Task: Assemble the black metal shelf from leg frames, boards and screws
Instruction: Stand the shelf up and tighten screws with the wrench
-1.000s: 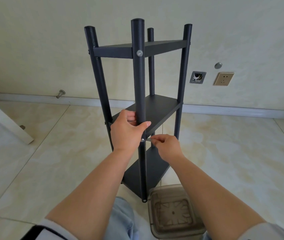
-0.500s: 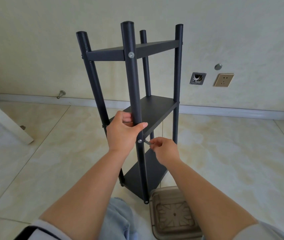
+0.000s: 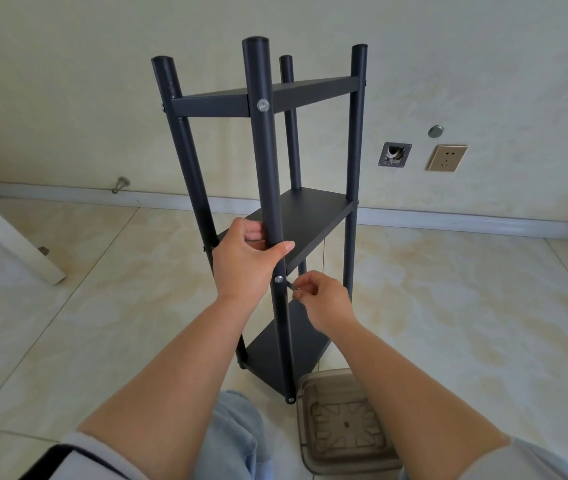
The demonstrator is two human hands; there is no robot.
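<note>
From the head camera, the black metal shelf [image 3: 286,202] stands upright on the tiled floor [image 3: 449,306] in front of a pale wall [image 3: 68,81], its 4 round legs rising above the top board [image 3: 313,90]. 3 boards are fitted between the legs: the top one, a middle board [image 3: 310,223] and a bottom board [image 3: 286,355] close to the floor. The nearest leg [image 3: 263,161] carries a silver screw [image 3: 263,105] at the level of the top board and a second screw [image 3: 278,279] at the level of the middle board.

The left hand [image 3: 244,261] grips the nearest leg just above that second screw, fingers [image 3: 253,233] wrapped behind the tube and the thumb lying across its front. The right hand [image 3: 320,299] sits just right of the same leg, its fingertips pinching a small silvery tool [image 3: 290,286] whose tip points at the second screw; whether the tip is seated in the screw head cannot be told.

A translucent brown plastic container [image 3: 345,427] rests on the floor just right of the foot of the nearest leg, beside the person's knee in light jeans [image 3: 234,438]. On the wall to the right are a gold power socket [image 3: 446,157], an open wall box [image 3: 394,154] and a round metal cap [image 3: 435,131]. A small metal door stop [image 3: 121,184] sticks out near the skirting on the left.
</note>
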